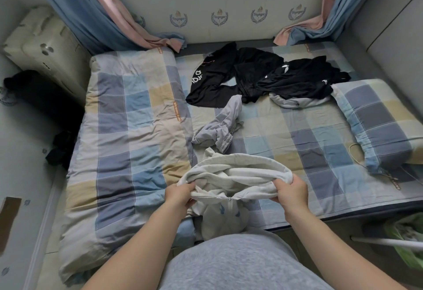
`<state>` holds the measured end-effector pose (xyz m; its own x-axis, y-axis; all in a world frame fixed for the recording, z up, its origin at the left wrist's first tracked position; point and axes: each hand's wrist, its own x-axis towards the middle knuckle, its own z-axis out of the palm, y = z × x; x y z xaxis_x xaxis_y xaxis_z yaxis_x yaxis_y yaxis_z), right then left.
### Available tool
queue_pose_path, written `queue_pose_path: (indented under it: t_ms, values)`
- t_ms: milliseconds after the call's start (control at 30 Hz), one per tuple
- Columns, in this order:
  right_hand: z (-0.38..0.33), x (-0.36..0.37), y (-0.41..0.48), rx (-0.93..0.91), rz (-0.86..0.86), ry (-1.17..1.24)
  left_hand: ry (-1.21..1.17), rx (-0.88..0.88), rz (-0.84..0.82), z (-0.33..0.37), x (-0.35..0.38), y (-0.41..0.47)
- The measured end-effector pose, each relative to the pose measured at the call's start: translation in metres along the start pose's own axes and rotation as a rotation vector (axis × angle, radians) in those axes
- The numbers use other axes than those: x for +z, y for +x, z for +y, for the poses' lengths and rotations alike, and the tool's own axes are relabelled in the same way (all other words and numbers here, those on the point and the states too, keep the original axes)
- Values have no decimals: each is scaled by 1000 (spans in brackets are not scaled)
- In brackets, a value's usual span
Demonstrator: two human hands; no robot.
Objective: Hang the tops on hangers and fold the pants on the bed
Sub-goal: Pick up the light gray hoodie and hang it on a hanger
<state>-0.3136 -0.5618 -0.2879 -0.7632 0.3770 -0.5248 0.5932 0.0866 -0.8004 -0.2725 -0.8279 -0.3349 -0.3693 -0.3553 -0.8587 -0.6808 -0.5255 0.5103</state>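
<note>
A white zip-up hooded top [231, 175] lies bunched at the near edge of the bed [297, 129]. My left hand [180, 194] grips its collar on the left of the zipper, and my right hand [290, 189] grips the collar and hood edge on the right. Beyond it lies a crumpled grey garment with an elastic waistband [219, 127]. Further back, a heap of black clothes [258, 76] with white logos spreads across the bed, and a pale grey piece [295, 103] pokes out from under it. No hanger is in view.
A folded checked quilt [132, 134] covers the bed's left half. A checked pillow [380, 118] lies at the right. Blue and pink curtains [119, 21] hang at both back corners. Dark items [41, 92] sit on the floor at left; a green bag [405, 237] at lower right.
</note>
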Motion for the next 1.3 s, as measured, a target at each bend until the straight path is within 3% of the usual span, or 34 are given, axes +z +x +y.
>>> queue_pose_path:
  t_ms: [100,200,367,433,567,767,867,1033,1200,1300]
  values:
    - [13,-7,2,-88,51,-176,-65,13,99,-11,4,4]
    - [26,-11,11,16,67,-168,-75,-3,134,-14,6,5]
    - [35,-19,18,520,84,449,-208,-288,-180,-10,10,1]
    - [37,-26,15,595,78,515,-146,-342,-277,-8,10,-1]
    - [37,-39,2,605,5,507,77,-364,-411,-1,23,-6]
    - [46,-73,-17,692,-197,311,261,-376,-479,-2,55,-19]
    - [55,-99,-26,664,-113,275,216,-288,-542,-14,71,-30]
    - [78,-155,-66,623,-1,428,230,-266,-655,-43,91,-58]
    - [112,-214,-142,577,-10,645,572,-188,-912,-93,108,-111]
    - [146,-247,-197,530,-2,753,797,-249,-1030,-132,112,-152]
